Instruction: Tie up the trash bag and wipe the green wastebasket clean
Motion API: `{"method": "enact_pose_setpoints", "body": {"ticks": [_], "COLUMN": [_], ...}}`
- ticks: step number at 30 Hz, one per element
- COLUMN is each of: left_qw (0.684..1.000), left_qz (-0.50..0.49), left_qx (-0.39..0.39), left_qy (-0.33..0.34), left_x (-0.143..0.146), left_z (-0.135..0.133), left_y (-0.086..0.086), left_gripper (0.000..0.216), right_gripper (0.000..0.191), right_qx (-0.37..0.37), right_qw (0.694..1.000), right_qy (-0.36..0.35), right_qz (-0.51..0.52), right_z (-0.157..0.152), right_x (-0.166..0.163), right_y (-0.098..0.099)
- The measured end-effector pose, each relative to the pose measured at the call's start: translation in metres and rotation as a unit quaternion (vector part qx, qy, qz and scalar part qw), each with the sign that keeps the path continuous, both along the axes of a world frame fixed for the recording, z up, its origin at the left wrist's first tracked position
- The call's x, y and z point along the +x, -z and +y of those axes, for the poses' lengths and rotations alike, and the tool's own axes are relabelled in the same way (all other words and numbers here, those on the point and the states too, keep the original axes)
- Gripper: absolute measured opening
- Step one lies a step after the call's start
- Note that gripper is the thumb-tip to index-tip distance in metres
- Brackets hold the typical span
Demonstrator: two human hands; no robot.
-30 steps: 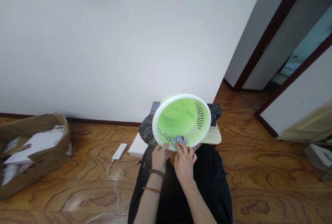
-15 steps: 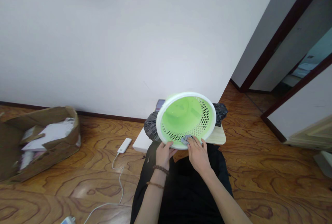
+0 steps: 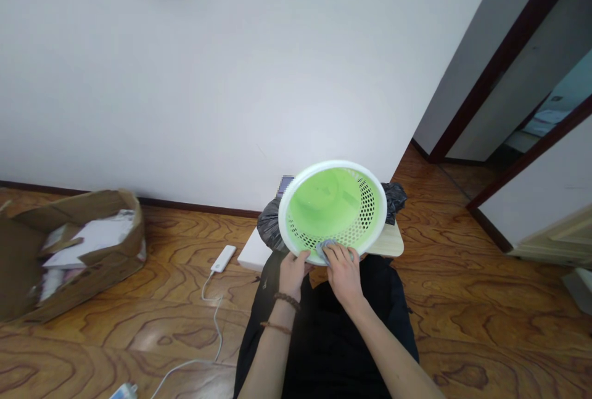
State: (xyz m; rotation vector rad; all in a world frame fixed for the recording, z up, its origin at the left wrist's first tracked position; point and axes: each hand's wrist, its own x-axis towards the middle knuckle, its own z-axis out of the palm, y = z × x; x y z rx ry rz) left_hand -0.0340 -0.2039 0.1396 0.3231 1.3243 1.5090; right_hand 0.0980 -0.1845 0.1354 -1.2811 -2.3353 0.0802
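Note:
A green plastic basket (image 3: 324,201) with a white rim and a perforated side is tilted so its inside faces me, above my lap. My left hand (image 3: 292,274) grips the near-left part of the rim, thumb on top and fingers underneath. In my right hand (image 3: 345,272) is a crumpled grey-blue cloth (image 3: 325,251), pressed against the inner wall near the rim. Part of the cloth is hidden by the fingers. Behind the basket, a black plastic bag (image 3: 271,226) shows on the left and more black plastic (image 3: 394,198) on the right.
A light board (image 3: 388,242) and a white box (image 3: 253,252) lie under the bags. On the wooden floor at left are a white power strip (image 3: 223,258) with its cord and an open cardboard box (image 3: 92,275) holding papers. A white wall (image 3: 208,78) rises ahead; a doorway is at right.
My right hand has slid left along the basket's near inner wall with the cloth, closer to my left hand. The left hand keeps its hold; the basket has barely shifted.

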Motion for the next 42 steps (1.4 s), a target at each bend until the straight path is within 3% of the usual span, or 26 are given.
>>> {"method": "enact_pose_setpoints", "body": {"ticks": [6, 11, 18, 23, 31, 36, 42], "left_qw": [0.993, 0.988, 0.994, 0.994, 0.997, 0.998, 0.998], "left_qz": [0.088, 0.142, 0.101, 0.093, 0.058, 0.035, 0.019], "left_qx": [0.027, 0.031, 0.040, 0.052, 0.051, 0.050, 0.063], "left_qy": [-0.077, -0.061, -0.032, -0.006, 0.001, 0.005, 0.000], "left_x": [-0.018, -0.032, -0.016, -0.003, 0.005, 0.005, 0.012], "left_z": [0.000, -0.004, 0.000, 0.000, 0.000, 0.000, 0.002], "left_y": [-0.006, -0.002, 0.013, 0.012, 0.005, 0.005, 0.010], "left_gripper": [0.038, 0.045, 0.037, 0.039, 0.039, 0.038, 0.035], "right_gripper": [0.035, 0.035, 0.038, 0.045, 0.042, 0.042, 0.042], "right_qx": [0.029, 0.060, 0.046, 0.021, -0.030, -0.010, 0.004], "right_qw": [0.999, 0.997, 0.998, 1.000, 0.992, 0.983, 0.984], "right_qy": [-0.003, -0.016, 0.008, 0.016, 0.108, 0.176, 0.180], "right_qz": [-0.020, -0.040, -0.043, -0.010, 0.051, 0.043, 0.018], "right_z": [0.012, 0.021, 0.009, -0.008, -0.020, -0.013, 0.001], "right_x": [0.016, 0.026, 0.021, 0.007, -0.009, 0.002, 0.017], "right_y": [0.001, 0.000, 0.019, 0.034, 0.034, 0.033, 0.026]}}
